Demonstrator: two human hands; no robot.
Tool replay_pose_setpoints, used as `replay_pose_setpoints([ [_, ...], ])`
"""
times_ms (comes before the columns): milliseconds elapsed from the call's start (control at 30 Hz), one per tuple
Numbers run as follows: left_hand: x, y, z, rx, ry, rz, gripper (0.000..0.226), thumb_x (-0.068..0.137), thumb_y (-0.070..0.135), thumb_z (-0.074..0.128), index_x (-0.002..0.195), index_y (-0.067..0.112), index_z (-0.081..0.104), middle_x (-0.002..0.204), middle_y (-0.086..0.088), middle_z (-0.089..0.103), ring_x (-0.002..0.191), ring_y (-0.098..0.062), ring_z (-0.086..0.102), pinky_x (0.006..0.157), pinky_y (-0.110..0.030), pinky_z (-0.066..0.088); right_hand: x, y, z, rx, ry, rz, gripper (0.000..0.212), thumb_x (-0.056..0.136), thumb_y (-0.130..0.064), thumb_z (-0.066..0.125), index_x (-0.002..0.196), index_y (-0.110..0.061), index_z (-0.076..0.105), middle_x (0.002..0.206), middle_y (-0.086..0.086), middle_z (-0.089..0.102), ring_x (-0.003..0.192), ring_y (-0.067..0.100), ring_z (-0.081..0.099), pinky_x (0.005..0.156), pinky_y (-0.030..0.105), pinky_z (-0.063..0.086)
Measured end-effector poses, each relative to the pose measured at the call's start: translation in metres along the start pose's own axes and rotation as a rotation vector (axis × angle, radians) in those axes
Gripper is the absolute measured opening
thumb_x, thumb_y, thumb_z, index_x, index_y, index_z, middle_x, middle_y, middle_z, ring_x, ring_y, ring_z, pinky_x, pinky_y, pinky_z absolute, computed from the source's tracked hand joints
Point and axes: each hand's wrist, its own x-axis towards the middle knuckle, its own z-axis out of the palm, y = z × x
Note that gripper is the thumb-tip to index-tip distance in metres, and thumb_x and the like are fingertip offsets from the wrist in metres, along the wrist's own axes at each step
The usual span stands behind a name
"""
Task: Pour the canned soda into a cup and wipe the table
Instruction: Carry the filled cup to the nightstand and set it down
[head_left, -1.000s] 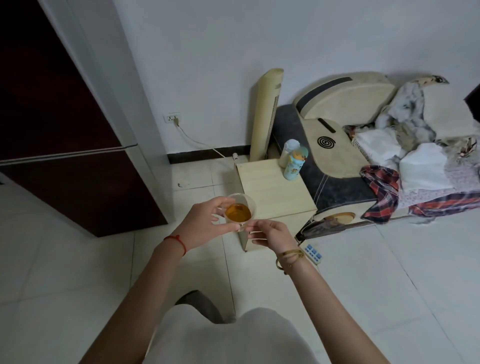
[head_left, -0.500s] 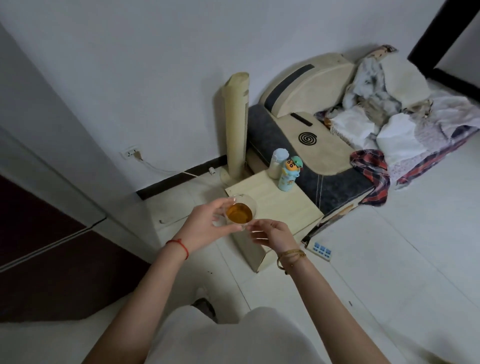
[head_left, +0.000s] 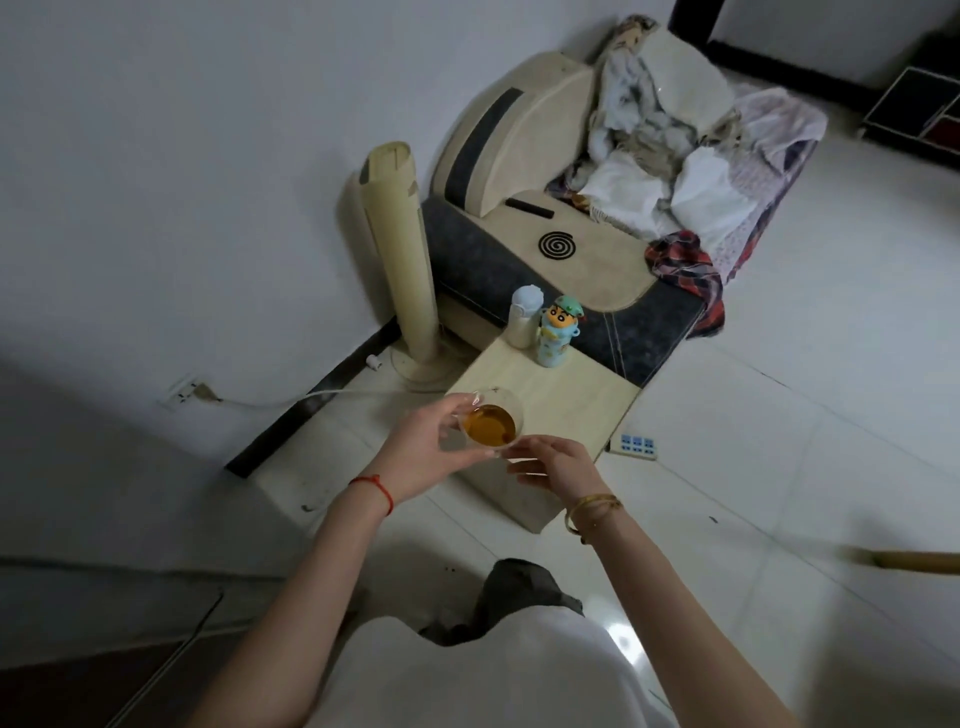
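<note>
Cup: a clear cup (head_left: 491, 423) part-filled with amber drink, held upright in the air just above the near-left corner of the bench (head_left: 571, 400).
Left hand: the left hand (head_left: 421, 452) grips the cup from its left side, thumb along the near wall and the fingers (head_left: 462, 401) curled round the far rim; a red string circles the wrist.
Right hand: the right hand (head_left: 556, 465) sits just right of and below the cup, its fingers (head_left: 511, 451) curled, the tips touching the lower near edge of the cup; how firmly they pinch it cannot be told. Gold bangles ring this wrist.
Bench: a small pale wooden block on the tiled floor, directly beyond the fingers of both hands.
Bottles: at the far edge of the bench, well beyond the fingers, stand a white bottle (head_left: 523, 317) and, touching or just beside it on the right, a light-blue cartoon bottle (head_left: 556, 338).
Fan: a cream tower fan (head_left: 400, 260) stands upright beyond and left of the left fingers, against the wall.
Sofa: a cream and dark grey sofa (head_left: 545, 249) lies beyond the bench, with a heap of cloths (head_left: 691, 176) on its seat.
Power strip: a white power strip (head_left: 636, 446) lies on the floor just right of the right fingers.
</note>
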Motion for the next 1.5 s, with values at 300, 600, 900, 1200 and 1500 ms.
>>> replay_pose_setpoints([
  [300, 0.082, 0.004, -0.015, 0.035, -0.115, 0.066, 0.07, 0.075, 0.036, 0.081, 0.137, 0.032, 0.05, 0.132, 0.007, 0.059, 0.119, -0.008, 0.056, 0.103, -0.035, 0.049, 0.049, -0.023, -0.01, 0.051, 0.112, 0.011, 0.025, 0.1, -0.012, 0.043, 0.097, -0.009, 0.067, 0.096, 0.01, 0.071, 0.087, 0.024, 0.066, 0.082, 0.032, 0.055],
  [600, 0.157, 0.008, -0.021, 0.081, -0.153, 0.121, 0.073, 0.073, 0.044, 0.08, 0.137, 0.036, 0.048, 0.129, 0.013, 0.059, 0.12, -0.005, 0.055, 0.101, -0.034, 0.051, 0.102, -0.057, -0.024, 0.064, 0.178, 0.019, 0.025, 0.1, -0.012, 0.042, 0.098, -0.008, 0.066, 0.095, 0.01, 0.07, 0.08, 0.02, 0.065, 0.078, 0.029, 0.054],
  [900, 0.215, 0.012, -0.028, 0.114, -0.233, 0.218, 0.06, 0.078, 0.035, 0.079, 0.13, 0.035, 0.05, 0.11, 0.027, 0.054, 0.099, 0.013, 0.05, 0.085, -0.009, 0.042, 0.137, -0.068, -0.024, 0.137, 0.319, 0.034, 0.025, 0.1, -0.015, 0.045, 0.103, -0.005, 0.067, 0.098, 0.009, 0.069, 0.082, 0.019, 0.065, 0.073, 0.024, 0.054],
  [1200, 0.265, -0.003, -0.037, 0.108, -0.386, 0.283, 0.061, 0.078, 0.031, 0.08, 0.129, 0.04, 0.048, 0.109, 0.032, 0.054, 0.103, 0.019, 0.047, 0.089, -0.011, 0.043, 0.17, -0.065, -0.005, 0.249, 0.484, 0.066, 0.026, 0.099, -0.014, 0.043, 0.104, -0.006, 0.067, 0.096, 0.007, 0.069, 0.082, 0.017, 0.065, 0.071, 0.02, 0.054],
  [1500, 0.308, -0.042, -0.007, 0.124, -0.458, 0.25, 0.066, 0.078, 0.034, 0.079, 0.138, 0.032, 0.05, 0.123, 0.018, 0.061, 0.115, 0.003, 0.055, 0.097, -0.018, 0.047, 0.216, -0.036, -0.008, 0.304, 0.56, 0.161, 0.025, 0.099, -0.01, 0.04, 0.1, -0.007, 0.065, 0.096, 0.01, 0.067, 0.08, 0.02, 0.064, 0.072, 0.026, 0.053],
])
